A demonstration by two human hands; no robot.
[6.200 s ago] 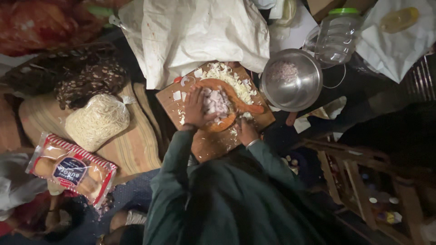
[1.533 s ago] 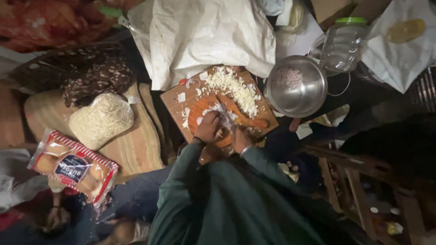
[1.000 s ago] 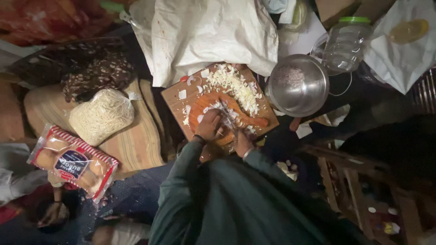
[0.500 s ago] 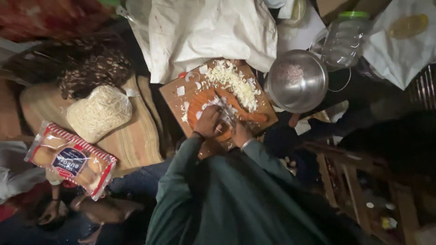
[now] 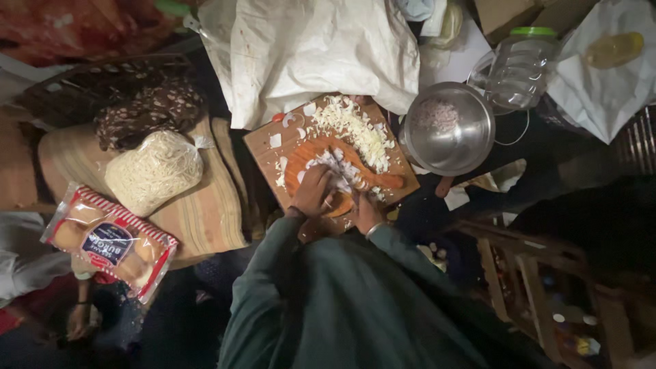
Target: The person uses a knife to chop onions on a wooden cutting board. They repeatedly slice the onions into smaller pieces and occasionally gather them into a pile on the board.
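A square wooden cutting board (image 5: 263, 147) lies in front of me with a smaller round orange board (image 5: 304, 154) on top of it. A heap of chopped white vegetable (image 5: 355, 126) covers the far part. My left hand (image 5: 313, 191) is curled over a small pile of white pieces (image 5: 336, 169) on the orange board. Beside it at the near edge, my right hand (image 5: 365, 213) is closed on a knife whose blade (image 5: 342, 167) runs into that pile. My dark green sleeves hide both wrists.
A steel bowl (image 5: 478, 147) with pinkish bits stands right of the board, a clear plastic jar (image 5: 519, 65) behind it. A white sack (image 5: 314, 48) lies beyond. A bag of noodles (image 5: 154, 171) and a pack of buns (image 5: 109, 239) sit left. A wooden frame (image 5: 519, 273) is at right.
Six seconds ago my left hand lay flat over the pile mid-board; both hands now sit close together at the orange board's near edge. The view has swayed slightly.
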